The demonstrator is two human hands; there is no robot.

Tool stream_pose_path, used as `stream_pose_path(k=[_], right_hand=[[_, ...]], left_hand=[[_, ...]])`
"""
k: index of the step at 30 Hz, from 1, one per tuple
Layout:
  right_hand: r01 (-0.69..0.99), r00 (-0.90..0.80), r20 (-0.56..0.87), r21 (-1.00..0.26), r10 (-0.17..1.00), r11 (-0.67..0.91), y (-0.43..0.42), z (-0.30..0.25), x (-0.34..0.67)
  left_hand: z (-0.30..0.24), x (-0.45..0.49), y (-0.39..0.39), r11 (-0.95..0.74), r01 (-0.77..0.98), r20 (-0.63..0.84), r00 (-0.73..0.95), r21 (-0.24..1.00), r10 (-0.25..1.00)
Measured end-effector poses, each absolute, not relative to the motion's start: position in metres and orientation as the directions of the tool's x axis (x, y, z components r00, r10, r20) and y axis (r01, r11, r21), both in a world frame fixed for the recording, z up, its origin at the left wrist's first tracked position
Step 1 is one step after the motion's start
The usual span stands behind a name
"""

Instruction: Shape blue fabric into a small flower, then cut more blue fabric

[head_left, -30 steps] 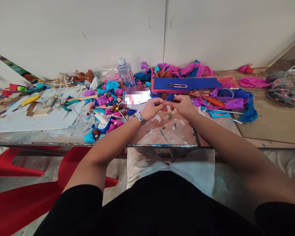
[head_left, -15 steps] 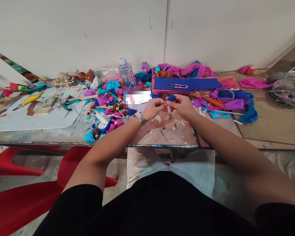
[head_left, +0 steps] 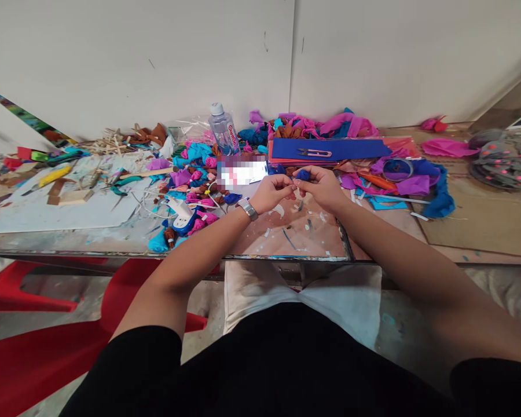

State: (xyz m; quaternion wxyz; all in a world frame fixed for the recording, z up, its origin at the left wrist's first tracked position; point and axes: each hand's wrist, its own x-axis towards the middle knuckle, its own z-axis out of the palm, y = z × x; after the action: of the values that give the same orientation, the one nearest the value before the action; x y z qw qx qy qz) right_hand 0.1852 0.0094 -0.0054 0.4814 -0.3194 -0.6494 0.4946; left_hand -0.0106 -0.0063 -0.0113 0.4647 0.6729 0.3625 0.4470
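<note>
My right hand (head_left: 320, 186) is closed, its thumb and fingers pinching a small dark blue crepe paper bundle (head_left: 303, 174) that pokes up above the fingertips. Beside it, my left hand (head_left: 272, 192) is also in a pinch, its fingertips meeting those of the right just under the bundle. Whatever the left fingers grip is too small to make out. A lit phone (head_left: 247, 172) lies behind the left hand. Behind the right hand, pink-handled thread snips (head_left: 315, 153) rest on a stack of blue crepe paper sheets (head_left: 351, 148).
Many small crepe paper bundles (head_left: 195, 174) crowd the left side, around a water bottle (head_left: 224, 130) and a power strip (head_left: 184, 220) with cables. Paper scraps and a tape roll (head_left: 398, 169) lie to the right. A red chair (head_left: 113, 295) stands below the table edge.
Almost nothing differs. Both hands stay together at the same spot, with the blue bundle slightly shifted between the fingers.
</note>
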Motion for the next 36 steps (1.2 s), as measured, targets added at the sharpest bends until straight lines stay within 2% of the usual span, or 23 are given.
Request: stream_pose_path(k=[10, 17, 25, 28, 33, 36], right_hand=[[-0.065, -0.343, 0.337, -0.940, 0.877, 0.336, 0.0108, -0.0033, 0.1854], [-0.071, -0.305, 0.344, -0.938, 0.888, 0.339, 0.0092, -0.0030, 0.1857], [-0.094, -0.307, 0.331, -0.944, 0.892, 0.318, 0.0083, -0.0023, 0.1831], [-0.099, -0.313, 0.336, -0.942, 0.888, 0.322, 0.0082, -0.0002, 0.1839], [-0.081, -0.349, 0.331, -0.943, 0.877, 0.323, 0.0103, 0.0004, 0.1873], [-0.081, -0.374, 0.335, -0.941, 0.865, 0.329, 0.0106, 0.0005, 0.1885]], left_hand=[[-0.0123, -0.0120, -0.0067, -0.183, 0.001, 0.173, 0.320, 0.983, 0.932], [-0.0103, -0.0107, -0.0078, -0.255, 0.058, 0.221, 0.342, 0.965, 0.913], [-0.0090, -0.0107, -0.0081, -0.245, 0.040, 0.217, 0.341, 0.969, 0.915], [-0.0095, -0.0113, -0.0091, -0.190, -0.005, 0.179, 0.358, 0.982, 0.916], [-0.0113, -0.0115, -0.0110, 0.049, -0.152, 0.028, 0.470, 0.987, 0.882], [-0.0124, -0.0116, -0.0103, 0.097, -0.199, 0.018, 0.508, 0.975, 0.861]])
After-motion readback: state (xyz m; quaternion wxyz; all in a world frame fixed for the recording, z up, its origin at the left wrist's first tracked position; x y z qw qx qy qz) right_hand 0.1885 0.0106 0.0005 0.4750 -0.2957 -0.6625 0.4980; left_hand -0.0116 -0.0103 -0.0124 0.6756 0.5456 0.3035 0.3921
